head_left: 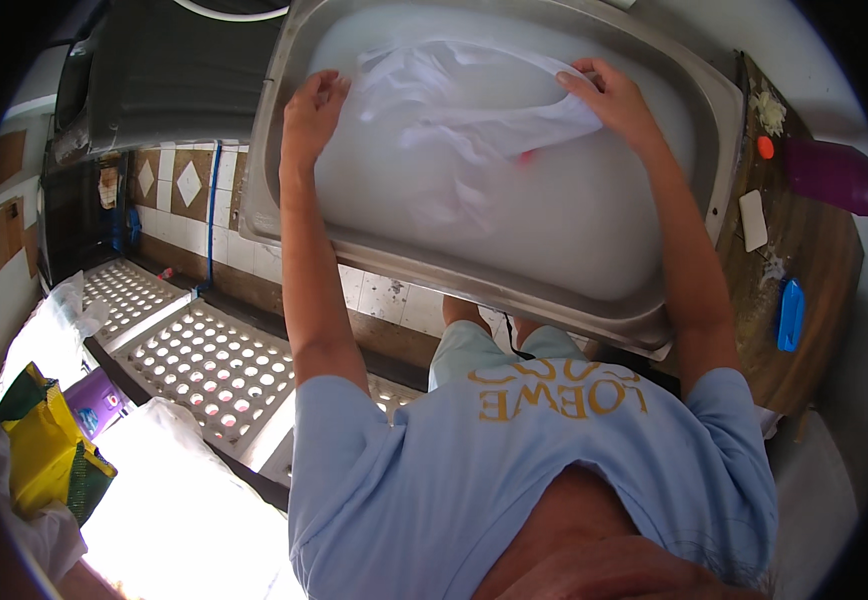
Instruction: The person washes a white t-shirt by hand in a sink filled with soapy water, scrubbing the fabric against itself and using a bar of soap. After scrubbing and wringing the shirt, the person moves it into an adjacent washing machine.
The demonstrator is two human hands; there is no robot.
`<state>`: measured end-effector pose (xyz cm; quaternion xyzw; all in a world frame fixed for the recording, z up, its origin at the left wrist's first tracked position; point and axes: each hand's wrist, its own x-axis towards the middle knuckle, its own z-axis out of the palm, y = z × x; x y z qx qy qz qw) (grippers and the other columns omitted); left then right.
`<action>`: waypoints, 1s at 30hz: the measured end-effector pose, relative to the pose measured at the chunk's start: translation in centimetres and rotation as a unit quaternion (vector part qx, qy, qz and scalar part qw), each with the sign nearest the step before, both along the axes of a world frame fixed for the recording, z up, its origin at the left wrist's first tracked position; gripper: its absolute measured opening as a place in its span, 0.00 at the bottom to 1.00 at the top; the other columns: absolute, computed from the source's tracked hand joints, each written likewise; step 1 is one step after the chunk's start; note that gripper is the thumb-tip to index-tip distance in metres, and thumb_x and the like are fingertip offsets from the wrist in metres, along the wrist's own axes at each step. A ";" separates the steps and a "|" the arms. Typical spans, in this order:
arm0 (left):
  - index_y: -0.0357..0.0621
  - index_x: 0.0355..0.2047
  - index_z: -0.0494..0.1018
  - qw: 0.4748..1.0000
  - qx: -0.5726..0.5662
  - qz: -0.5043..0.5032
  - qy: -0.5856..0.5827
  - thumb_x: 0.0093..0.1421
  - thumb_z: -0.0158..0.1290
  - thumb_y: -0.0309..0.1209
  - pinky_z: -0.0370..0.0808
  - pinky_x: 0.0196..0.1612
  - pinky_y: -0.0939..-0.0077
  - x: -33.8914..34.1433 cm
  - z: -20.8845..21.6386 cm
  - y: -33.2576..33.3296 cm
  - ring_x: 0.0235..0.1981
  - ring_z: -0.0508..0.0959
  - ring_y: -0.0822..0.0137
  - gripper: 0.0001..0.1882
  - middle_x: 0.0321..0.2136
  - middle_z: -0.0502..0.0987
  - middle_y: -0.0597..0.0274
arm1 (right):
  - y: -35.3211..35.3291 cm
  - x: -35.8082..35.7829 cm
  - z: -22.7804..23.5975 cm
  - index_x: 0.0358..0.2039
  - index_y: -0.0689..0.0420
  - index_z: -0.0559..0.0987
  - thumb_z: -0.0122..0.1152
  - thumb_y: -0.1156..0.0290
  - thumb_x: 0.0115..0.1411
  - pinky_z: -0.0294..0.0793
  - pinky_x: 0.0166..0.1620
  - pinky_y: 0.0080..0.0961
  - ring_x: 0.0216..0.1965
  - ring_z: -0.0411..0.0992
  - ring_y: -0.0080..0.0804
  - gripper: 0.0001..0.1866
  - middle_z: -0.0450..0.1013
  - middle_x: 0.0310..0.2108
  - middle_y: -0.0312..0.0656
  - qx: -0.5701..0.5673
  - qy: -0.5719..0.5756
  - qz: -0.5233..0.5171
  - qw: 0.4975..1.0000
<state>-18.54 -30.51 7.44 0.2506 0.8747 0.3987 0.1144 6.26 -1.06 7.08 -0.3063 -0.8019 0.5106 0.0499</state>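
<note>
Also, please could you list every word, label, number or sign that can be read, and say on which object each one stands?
Light-blue shirt: large gold lettering across the front, clear enough to read, but I do not copy the words.
Purple package, lower left: small printed marks, too small and blurred to read.
White cloth and metal basin: I can make out no text.

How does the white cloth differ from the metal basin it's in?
The white cloth is rumpled and folded, while the metal basin has firm, smooth sides. The cloth is white; the basin is grey. The cloth is smaller, lying inside the basin and partly under the cloudy water, whereas the basin's rim stands above it. Both are in contact with that water.
</note>
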 end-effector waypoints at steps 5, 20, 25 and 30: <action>0.33 0.39 0.75 0.996 0.039 -0.011 -0.075 0.54 0.60 0.35 0.72 0.36 0.78 -2.0 -2.8 2.2 0.29 0.75 0.74 0.18 0.33 0.79 0.63 | 0.4 -0.3 -0.3 0.41 0.59 0.78 0.60 0.56 0.55 0.70 0.39 0.25 0.33 0.72 0.30 0.21 0.76 0.31 0.41 0.103 -0.050 0.041 0.993; 0.41 0.33 0.76 0.920 0.256 0.005 -0.297 0.56 0.59 0.29 0.74 0.31 0.83 -5.1 -2.8 1.7 0.23 0.75 0.77 0.07 0.25 0.78 0.67 | 4.6 -0.1 -1.0 0.38 0.58 0.79 0.63 0.63 0.56 0.64 0.40 0.14 0.35 0.68 0.16 0.14 0.73 0.30 0.30 -0.094 0.159 -0.108 0.977; 0.39 0.34 0.76 0.913 0.285 0.001 -0.292 0.55 0.59 0.26 0.75 0.34 0.82 -4.5 -1.7 2.2 0.28 0.76 0.76 0.06 0.28 0.78 0.66 | 3.1 -0.5 -0.1 0.40 0.57 0.78 0.62 0.69 0.55 0.69 0.39 0.20 0.36 0.71 0.24 0.12 0.74 0.34 0.35 0.211 0.169 -0.061 0.961; 0.40 0.34 0.76 0.944 0.217 -0.033 -0.247 0.54 0.60 0.25 0.76 0.37 0.81 -4.8 -1.8 1.5 0.32 0.76 0.76 0.08 0.30 0.78 0.66 | -0.3 -1.7 0.1 0.36 0.55 0.78 0.60 0.68 0.54 0.69 0.39 0.25 0.33 0.72 0.34 0.10 0.74 0.35 0.38 0.366 0.244 0.065 0.896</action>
